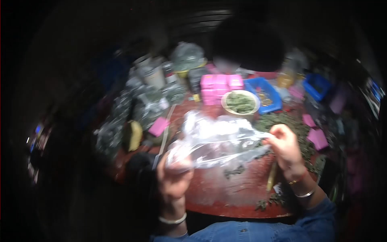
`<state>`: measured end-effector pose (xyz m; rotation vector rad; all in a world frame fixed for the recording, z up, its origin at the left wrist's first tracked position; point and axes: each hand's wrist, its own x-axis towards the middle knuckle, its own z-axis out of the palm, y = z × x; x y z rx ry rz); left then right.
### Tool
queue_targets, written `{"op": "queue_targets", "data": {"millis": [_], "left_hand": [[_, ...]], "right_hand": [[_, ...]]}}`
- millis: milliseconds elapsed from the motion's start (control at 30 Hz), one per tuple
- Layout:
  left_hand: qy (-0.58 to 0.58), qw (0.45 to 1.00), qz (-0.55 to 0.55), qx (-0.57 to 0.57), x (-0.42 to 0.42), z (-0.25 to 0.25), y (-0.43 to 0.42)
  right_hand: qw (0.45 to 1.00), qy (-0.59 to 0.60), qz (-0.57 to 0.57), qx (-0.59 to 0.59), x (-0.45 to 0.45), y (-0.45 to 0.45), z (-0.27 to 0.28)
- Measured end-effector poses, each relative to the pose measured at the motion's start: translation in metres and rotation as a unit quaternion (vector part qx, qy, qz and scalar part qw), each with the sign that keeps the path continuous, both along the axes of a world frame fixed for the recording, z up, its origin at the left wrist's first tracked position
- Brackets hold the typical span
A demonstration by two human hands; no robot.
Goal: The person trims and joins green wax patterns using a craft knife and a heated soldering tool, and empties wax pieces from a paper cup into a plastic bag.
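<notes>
A clear plastic bag (225, 141) is stretched between my two hands above the red table, shining brightly where the light falls on it. My right hand (285, 147) pinches its right end between thumb and fingers. At the other end, my left hand (175, 179) grips the bag, its fingers partly covered by the plastic and blurred. Beyond the bag stands a round bowl (240, 102) filled with dried green leaves. A spread pile of the same dark green leaves (288, 125) lies behind my right hand.
Stacked pink packets (219, 88) and a blue tray (266, 94) stand at the back. Another blue tray (317, 86) is farther right. Plastic bags (151, 101) and a pink block (159, 126) are on the left. The red table (234, 197) has a curved front edge near my body.
</notes>
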<state>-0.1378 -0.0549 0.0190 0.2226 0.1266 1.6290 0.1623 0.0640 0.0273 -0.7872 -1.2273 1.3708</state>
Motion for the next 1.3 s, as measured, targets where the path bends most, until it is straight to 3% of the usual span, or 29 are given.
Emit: {"op": "queue_targets", "data": {"millis": [33, 100, 167, 200, 233, 333, 367, 400, 467, 500, 567, 600, 633, 700, 733, 767, 800, 833, 867, 900, 967, 1000, 1033, 1100, 1167, 1200, 1233, 1267, 1300], "left_hand": [[0.150, 0.977, 0.105, -0.107, 0.004, 0.007, -0.008], [-0.056, 0.986, -0.156, 0.021, -0.008, -0.005, 0.005], [0.104, 0.958, -0.048, -0.265, 0.021, 0.038, 0.004], [0.056, 0.951, -0.144, -0.269, 0.005, 0.027, 0.008], [-0.038, 0.969, -0.218, -0.112, -0.003, 0.008, 0.004], [-0.041, 0.973, -0.225, -0.031, -0.010, -0.007, 0.005], [0.010, 0.990, -0.127, -0.063, -0.004, -0.001, 0.002], [0.058, 0.993, -0.033, -0.093, 0.004, 0.006, 0.001], [0.340, 0.932, 0.113, -0.051, 0.030, 0.025, -0.008], [0.464, 0.866, 0.188, 0.009, 0.046, 0.026, -0.007], [0.634, 0.730, 0.254, 0.013, 0.039, 0.013, -0.001], [0.678, 0.672, 0.300, 0.004, 0.035, 0.009, 0.005], [0.680, 0.670, 0.299, 0.005, 0.029, 0.002, 0.011], [0.608, 0.737, 0.291, -0.054, 0.018, 0.001, 0.011], [0.560, 0.792, 0.217, -0.107, 0.016, 0.009, 0.009], [0.410, 0.853, 0.248, -0.207, 0.037, 0.023, 0.016], [0.274, 0.957, -0.006, -0.091, 0.016, 0.019, 0.021], [0.110, 0.960, -0.254, 0.040, -0.007, 0.008, 0.025], [0.083, 0.973, -0.217, -0.014, -0.011, -0.002, 0.026], [0.053, 0.980, -0.181, -0.064, -0.010, -0.007, 0.026], [-0.126, 0.979, -0.110, -0.112, 0.004, -0.001, 0.032], [-0.202, 0.962, -0.167, -0.070, 0.001, -0.008, 0.040], [-0.231, 0.955, -0.149, -0.111, -0.002, -0.014, 0.044], [-0.228, 0.953, -0.155, -0.128, -0.002, -0.018, 0.053], [-0.225, 0.947, -0.162, -0.163, -0.001, -0.015, 0.057], [-0.220, 0.943, -0.159, -0.195, -0.003, -0.012, 0.060], [-0.196, 0.950, -0.164, -0.177, -0.006, -0.014, 0.065], [-0.201, 0.938, -0.206, -0.192, -0.007, -0.007, 0.070], [-0.218, 0.933, -0.222, -0.182, -0.013, -0.011, 0.075]], "right_hand": [[0.996, 0.042, 0.007, -0.080, 0.003, -0.001, -0.001], [0.975, 0.160, -0.008, -0.153, -0.012, -0.011, 0.014], [0.931, 0.251, 0.109, -0.243, 0.002, -0.004, 0.004], [0.918, 0.257, 0.134, -0.271, 0.001, 0.000, 0.004], [0.914, 0.254, 0.128, -0.290, 0.001, 0.003, 0.011], [0.881, 0.266, 0.219, -0.325, 0.007, 0.038, 0.003], [0.859, 0.275, 0.264, -0.342, 0.007, 0.047, 0.007], [0.882, 0.195, 0.256, -0.346, 0.002, 0.051, 0.020], [0.934, 0.093, 0.212, -0.271, -0.016, 0.066, 0.016], [0.955, 0.047, 0.150, -0.252, -0.023, 0.066, 0.017], [0.962, -0.098, 0.100, -0.235, -0.031, 0.062, 0.031], [0.970, -0.062, 0.081, -0.221, -0.041, 0.076, 0.007], [0.963, -0.073, 0.084, -0.246, -0.040, 0.077, 0.013], [0.961, -0.093, 0.082, -0.249, -0.044, 0.084, 0.015], [0.965, -0.061, 0.079, -0.243, -0.046, 0.085, 0.014], [0.969, -0.024, 0.103, -0.225, -0.042, 0.082, 0.014], [0.971, -0.047, 0.098, -0.211, -0.041, 0.081, 0.017], [0.980, -0.026, 0.112, -0.164, -0.040, 0.091, 0.001], [0.984, 0.012, 0.089, -0.156, -0.041, 0.084, 0.007], [0.981, -0.049, 0.101, -0.159, -0.038, 0.088, 0.010], [0.980, -0.109, 0.072, -0.152, -0.037, 0.083, 0.015], [0.974, -0.140, 0.062, -0.169, -0.038, 0.083, 0.017], [0.966, -0.171, 0.044, -0.187, -0.037, 0.082, 0.019], [0.981, -0.113, 0.034, -0.155, -0.038, 0.074, 0.023], [0.989, -0.106, 0.073, -0.072, -0.026, 0.063, 0.031], [0.984, -0.136, 0.078, -0.085, -0.024, 0.064, 0.038], [0.980, -0.112, 0.144, 0.076, -0.017, 0.074, 0.024], [0.954, -0.184, 0.130, 0.200, -0.015, 0.081, 0.022], [0.939, -0.175, 0.118, 0.272, -0.015, 0.075, 0.033]]}}
